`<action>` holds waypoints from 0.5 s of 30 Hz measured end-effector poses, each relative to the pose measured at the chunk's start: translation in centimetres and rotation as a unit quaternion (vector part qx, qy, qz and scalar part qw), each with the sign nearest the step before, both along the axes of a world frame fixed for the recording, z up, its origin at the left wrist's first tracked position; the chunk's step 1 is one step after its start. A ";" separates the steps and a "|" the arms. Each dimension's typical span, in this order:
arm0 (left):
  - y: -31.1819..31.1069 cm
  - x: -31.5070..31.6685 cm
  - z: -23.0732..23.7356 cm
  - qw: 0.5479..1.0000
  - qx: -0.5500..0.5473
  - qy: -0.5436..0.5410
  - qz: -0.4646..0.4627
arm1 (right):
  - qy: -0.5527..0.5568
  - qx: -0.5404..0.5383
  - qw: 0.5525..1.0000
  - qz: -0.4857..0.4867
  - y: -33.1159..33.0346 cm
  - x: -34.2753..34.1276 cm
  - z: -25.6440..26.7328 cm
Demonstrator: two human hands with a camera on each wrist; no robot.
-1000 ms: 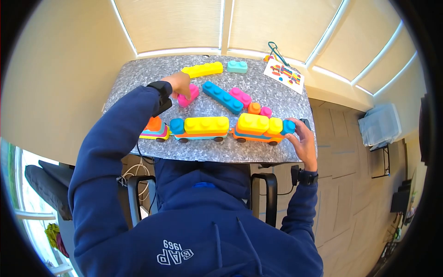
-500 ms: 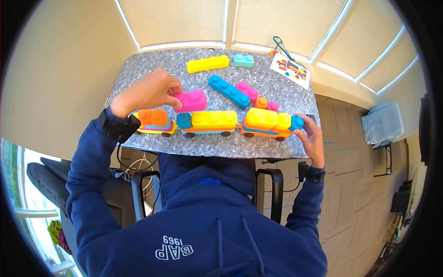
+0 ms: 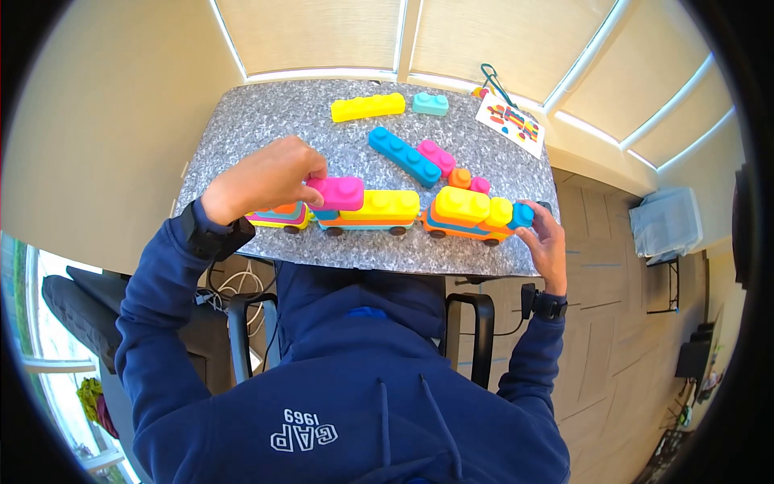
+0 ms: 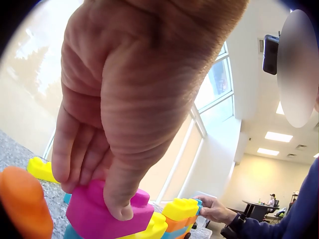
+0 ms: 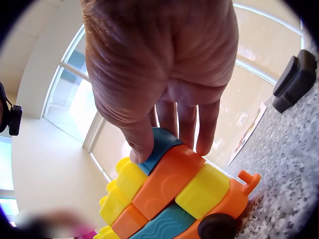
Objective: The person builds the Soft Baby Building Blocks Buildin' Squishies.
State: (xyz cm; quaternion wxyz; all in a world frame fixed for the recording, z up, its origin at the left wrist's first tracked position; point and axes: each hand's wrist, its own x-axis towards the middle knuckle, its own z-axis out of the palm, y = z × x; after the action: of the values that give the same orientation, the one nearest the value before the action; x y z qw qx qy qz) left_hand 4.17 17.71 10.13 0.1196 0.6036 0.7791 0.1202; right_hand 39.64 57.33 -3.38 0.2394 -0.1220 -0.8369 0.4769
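Note:
My left hand [image 3: 270,179] pinches a pink two-stud building block [image 3: 340,194] between thumb and fingers. In the head view the pink block overlaps a blue block [image 3: 326,215] and the left end of a long yellow block [image 3: 391,203], both on the middle train car. Under the left forearm and hand, the left car [image 3: 295,219] is partly hidden. At the train's right end, my right hand [image 3: 550,248] grips a small blue block [image 3: 522,215]. In the right wrist view this blue block [image 5: 163,143] sits on an orange block [image 5: 169,179], thumb on one side, fingers on the other.
Beyond the train lie a long blue block [image 3: 405,156], a pink block [image 3: 436,158], a small orange block [image 3: 459,177] and a small pink one [image 3: 480,185]. Farther back are a yellow block [image 3: 368,107], a teal block [image 3: 430,104] and a picture card [image 3: 511,125].
My left hand has brought the pink block from the table behind the train toward me, onto or close over the middle car's left end. The right hand keeps its grip on the blue block.

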 end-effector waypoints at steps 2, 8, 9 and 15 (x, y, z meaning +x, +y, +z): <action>0.1 0.4 0.1 1.000 -0.008 0.001 0.003 | 0.001 -0.002 1.000 0.000 0.0 0.0 0.0; 0.2 1.3 -0.9 0.998 -0.010 0.053 -0.016 | -0.001 0.003 1.000 -0.001 -0.1 -0.1 0.1; 0.2 2.1 -0.7 0.998 0.030 0.057 -0.002 | -0.002 0.003 1.000 -0.001 -0.2 -0.1 0.2; 0.9 3.8 -2.5 0.994 0.103 0.035 0.031 | -0.013 -0.014 1.000 0.001 0.3 0.0 0.2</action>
State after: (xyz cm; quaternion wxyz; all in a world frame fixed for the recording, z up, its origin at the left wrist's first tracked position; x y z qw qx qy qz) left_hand 8.01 18.58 7.66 0.0261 0.5922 0.7844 0.1823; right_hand 39.63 57.58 -3.22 0.2263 -0.1310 -0.8333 0.4871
